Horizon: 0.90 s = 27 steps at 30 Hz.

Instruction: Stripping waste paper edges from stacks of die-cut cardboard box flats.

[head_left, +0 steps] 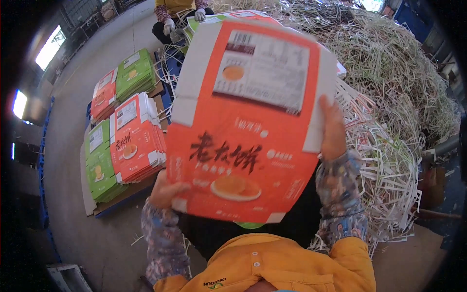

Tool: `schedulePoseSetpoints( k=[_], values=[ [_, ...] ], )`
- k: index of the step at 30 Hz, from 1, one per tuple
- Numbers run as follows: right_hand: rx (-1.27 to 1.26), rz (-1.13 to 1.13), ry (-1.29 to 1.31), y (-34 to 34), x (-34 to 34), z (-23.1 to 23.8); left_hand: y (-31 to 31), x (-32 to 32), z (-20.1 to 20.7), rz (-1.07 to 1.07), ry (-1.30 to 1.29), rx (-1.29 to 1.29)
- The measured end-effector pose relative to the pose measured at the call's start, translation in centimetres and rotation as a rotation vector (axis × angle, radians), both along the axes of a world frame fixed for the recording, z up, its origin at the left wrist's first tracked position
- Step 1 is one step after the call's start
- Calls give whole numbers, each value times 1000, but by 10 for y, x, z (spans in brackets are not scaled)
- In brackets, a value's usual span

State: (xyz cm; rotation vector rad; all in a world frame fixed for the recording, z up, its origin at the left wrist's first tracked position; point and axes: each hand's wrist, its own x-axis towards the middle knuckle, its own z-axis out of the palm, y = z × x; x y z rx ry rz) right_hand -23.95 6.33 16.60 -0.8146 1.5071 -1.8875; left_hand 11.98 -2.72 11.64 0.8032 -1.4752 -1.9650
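Head view, carton: one flat red-and-white carton (pixel 238 126) between both hands, long axis running away from the body, top leaning right.
Left hand: the left hand (pixel 165 191) grips the near left corner, thumb on the face.
Right hand: the right hand (pixel 333 129) grips the right edge, farther up.
Stacks at left: two red stacks (pixel 138 141), two green stacks (pixel 135 75).
Beyond: one co-worker (pixel 169 26), gloved; one scrap pile (pixel 389 73) at right.

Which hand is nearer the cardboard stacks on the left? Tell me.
Left. The left hand, holding the red sheet by its left edge, shows close beside the stacks; the right hand, on the opposite edge, is farther away to the right.
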Motion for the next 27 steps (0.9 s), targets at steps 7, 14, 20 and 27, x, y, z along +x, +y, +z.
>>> schedulePoseSetpoints(
  k=[7,14,20,27],
  values=[
    [-115,371,-186,-20,-72,-53,-52,-105,-70,-74,195,321],
    [424,257,-474,29,-39,-176,-63,-122,-118,-89,228,628],
    [302,132,-318,33,-20,-161,-62,-124,-112,-62,233,585],
    [224,207,-365,35,-5,-126,-57,-107,-107,684,-235,-682]
  ],
)
